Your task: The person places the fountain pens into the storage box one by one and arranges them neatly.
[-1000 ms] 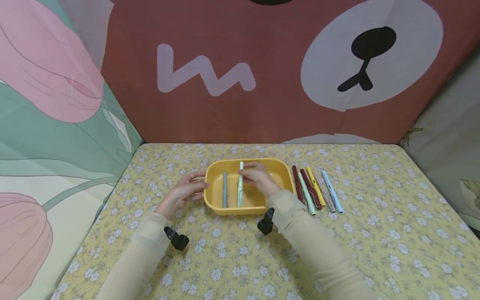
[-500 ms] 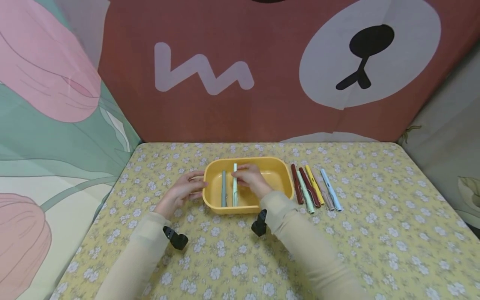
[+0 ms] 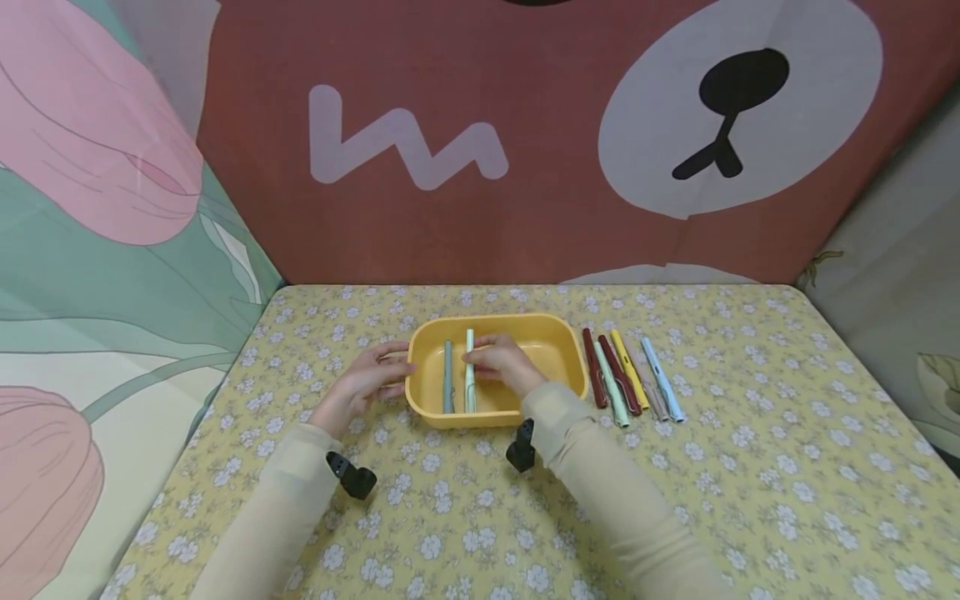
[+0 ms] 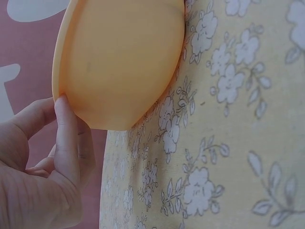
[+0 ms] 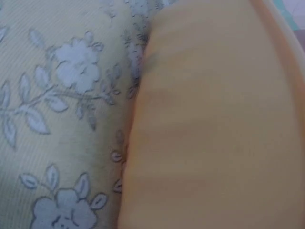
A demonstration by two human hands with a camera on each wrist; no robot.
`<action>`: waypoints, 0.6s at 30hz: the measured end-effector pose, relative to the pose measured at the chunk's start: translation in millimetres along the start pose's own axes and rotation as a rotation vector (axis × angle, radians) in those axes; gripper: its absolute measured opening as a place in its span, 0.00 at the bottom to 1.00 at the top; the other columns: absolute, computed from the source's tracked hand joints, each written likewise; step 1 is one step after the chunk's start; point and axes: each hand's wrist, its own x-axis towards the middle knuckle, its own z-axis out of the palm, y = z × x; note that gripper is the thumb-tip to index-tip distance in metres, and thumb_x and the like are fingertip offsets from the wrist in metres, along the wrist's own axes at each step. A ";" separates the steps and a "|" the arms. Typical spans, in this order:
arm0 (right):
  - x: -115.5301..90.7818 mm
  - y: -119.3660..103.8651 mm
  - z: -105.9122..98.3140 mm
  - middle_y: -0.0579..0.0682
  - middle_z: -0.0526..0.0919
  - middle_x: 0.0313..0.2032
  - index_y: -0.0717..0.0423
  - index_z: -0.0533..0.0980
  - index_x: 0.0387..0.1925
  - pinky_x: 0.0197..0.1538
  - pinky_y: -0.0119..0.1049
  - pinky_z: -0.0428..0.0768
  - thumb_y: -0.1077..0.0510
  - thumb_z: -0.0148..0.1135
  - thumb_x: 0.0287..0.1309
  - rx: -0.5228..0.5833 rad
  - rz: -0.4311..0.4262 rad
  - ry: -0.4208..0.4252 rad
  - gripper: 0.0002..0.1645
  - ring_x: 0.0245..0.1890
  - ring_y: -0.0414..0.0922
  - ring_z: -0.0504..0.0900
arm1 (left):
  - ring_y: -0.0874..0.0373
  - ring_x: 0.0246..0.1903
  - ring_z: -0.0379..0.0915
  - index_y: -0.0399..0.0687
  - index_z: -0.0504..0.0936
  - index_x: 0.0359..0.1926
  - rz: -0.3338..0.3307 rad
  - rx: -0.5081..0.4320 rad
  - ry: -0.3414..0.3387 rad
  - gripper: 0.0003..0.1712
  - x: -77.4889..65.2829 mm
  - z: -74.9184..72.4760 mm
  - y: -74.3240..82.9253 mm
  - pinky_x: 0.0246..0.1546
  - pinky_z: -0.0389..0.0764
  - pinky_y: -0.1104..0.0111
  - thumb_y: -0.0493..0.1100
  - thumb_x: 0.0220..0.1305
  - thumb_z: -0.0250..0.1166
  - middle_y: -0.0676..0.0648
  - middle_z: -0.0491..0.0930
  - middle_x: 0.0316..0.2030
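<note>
A yellow plastic tray stands on the table. At its left end my left hand pinches the rim; the left wrist view shows the fingertips at the edge of the tray wall. Inside, my right hand holds a pale mint pen between thumb and fingers, lengthwise front to back. Left of it lies a grey-blue pen, roughly parallel, with a small gap between them. The right wrist view has only the tray's outer wall and the cloth; the hand is hidden there.
Right of the tray lie several pens in a row: two dark red pens, a mint pen, a yellow pen, a greyish-pink pen and a light blue pen. A flowered cloth covers the table.
My right hand has shifted left with the mint pen, bringing it nearer the grey-blue pen; over the last half second it has barely moved. The left hand stays at the rim.
</note>
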 end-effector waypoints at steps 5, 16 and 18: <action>2.0 7.4 -2.6 0.50 0.79 0.33 0.65 0.69 0.56 0.45 0.34 0.84 0.68 0.64 0.55 -0.039 -0.009 -0.043 0.26 0.30 0.40 0.79 | 0.66 0.33 0.81 0.48 0.60 0.70 0.002 0.006 0.003 0.35 -0.3 0.4 0.0 0.34 0.86 0.76 0.38 0.65 0.61 0.41 0.70 0.61; 65.4 45.3 1.7 0.57 0.82 0.38 0.60 0.71 0.50 0.40 0.40 0.87 0.66 0.73 0.45 -0.048 -0.077 -0.057 0.29 0.33 0.48 0.84 | 0.66 0.34 0.81 0.48 0.59 0.71 0.004 -0.008 -0.004 0.36 0.6 -0.3 -0.6 0.33 0.86 0.76 0.38 0.65 0.62 0.41 0.70 0.61; 46.3 35.8 6.1 0.56 0.82 0.37 0.61 0.71 0.48 0.39 0.39 0.87 0.67 0.72 0.46 -0.054 -0.077 -0.026 0.27 0.30 0.46 0.83 | 0.65 0.34 0.81 0.48 0.59 0.71 0.010 -0.002 -0.006 0.36 0.2 -0.1 -0.8 0.33 0.86 0.76 0.38 0.65 0.62 0.41 0.69 0.61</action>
